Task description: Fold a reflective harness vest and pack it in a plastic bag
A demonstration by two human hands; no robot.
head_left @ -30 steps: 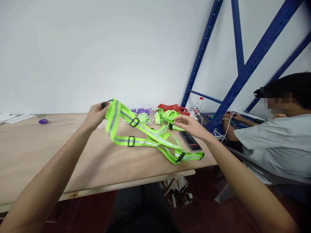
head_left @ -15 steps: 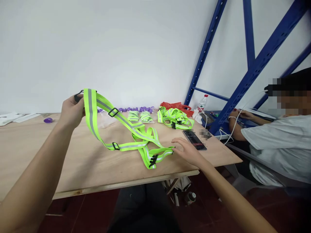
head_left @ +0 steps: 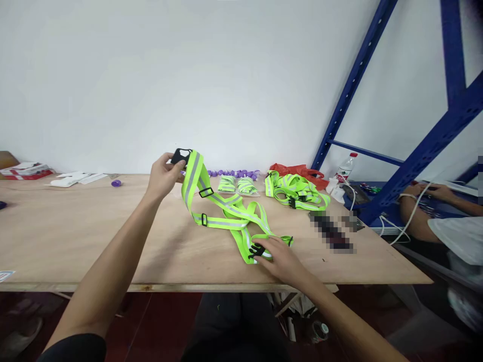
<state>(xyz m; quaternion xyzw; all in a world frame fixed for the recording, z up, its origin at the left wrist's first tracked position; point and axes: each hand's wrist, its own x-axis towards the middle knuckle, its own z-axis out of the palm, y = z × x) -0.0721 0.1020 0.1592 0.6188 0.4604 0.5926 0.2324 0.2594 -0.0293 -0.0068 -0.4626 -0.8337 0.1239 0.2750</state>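
A neon-yellow reflective vest (head_left: 222,207) made of straps with a grey stripe lies partly on the table, its left end lifted. My left hand (head_left: 165,173) pinches a black plastic piece (head_left: 180,157) at that raised end. Two black slide adjusters, the upper adjuster (head_left: 206,192) and the lower adjuster (head_left: 204,219), hang along the straps. My right hand (head_left: 281,256) has its fingers closed around a black buckle (head_left: 257,250) at the near end of the vest, partly hidden by the fingers.
Behind lie bagged straps (head_left: 227,183), small purple items (head_left: 241,174), a heap of similar straps (head_left: 298,191) and a red plastic bag (head_left: 302,173). A blurred dark object (head_left: 332,231), a water bottle (head_left: 346,167) and a blue rack (head_left: 407,173) are rightward. Another person's hands (head_left: 426,191) work beyond.
My right hand has moved left from the strap end onto the black buckle and closed on it. My left hand still holds up the other end. The view has turned left.
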